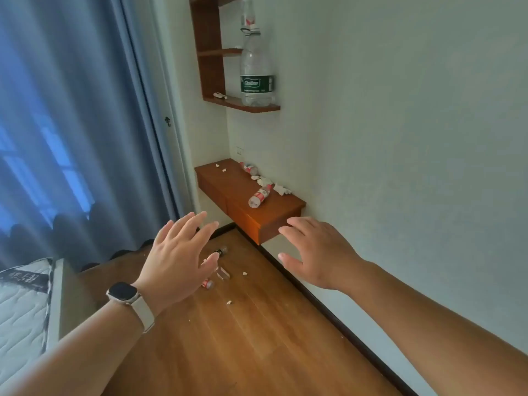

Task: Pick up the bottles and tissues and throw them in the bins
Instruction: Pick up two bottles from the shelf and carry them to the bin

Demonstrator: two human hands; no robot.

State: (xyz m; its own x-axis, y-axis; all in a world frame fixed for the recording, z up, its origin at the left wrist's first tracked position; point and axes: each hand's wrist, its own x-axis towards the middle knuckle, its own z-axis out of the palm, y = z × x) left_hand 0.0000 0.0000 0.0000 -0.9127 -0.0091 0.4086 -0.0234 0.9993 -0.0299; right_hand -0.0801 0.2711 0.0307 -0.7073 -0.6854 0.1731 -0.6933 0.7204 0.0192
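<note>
Using the wall-mounted tabletop (228, 185) as the reference. Above it, on a wall shelf (243, 105), stands a big green-label water bottle (256, 72). The left hand (177, 258) and right hand (320, 252) hover in front of the tabletop, fingers spread, holding nothing.

On the tabletop lie a near red-label bottle (259, 197) and a far red-label bottle (249, 168), both on their sides, with crumpled tissues (267, 181) between them. A floor bottle (207, 283) and some scraps sit below it.

My worry is that the near one lies by the front edge, so a sloppy grab probably rolls it off. No bins in view either, so an armful could mean drops.
</note>
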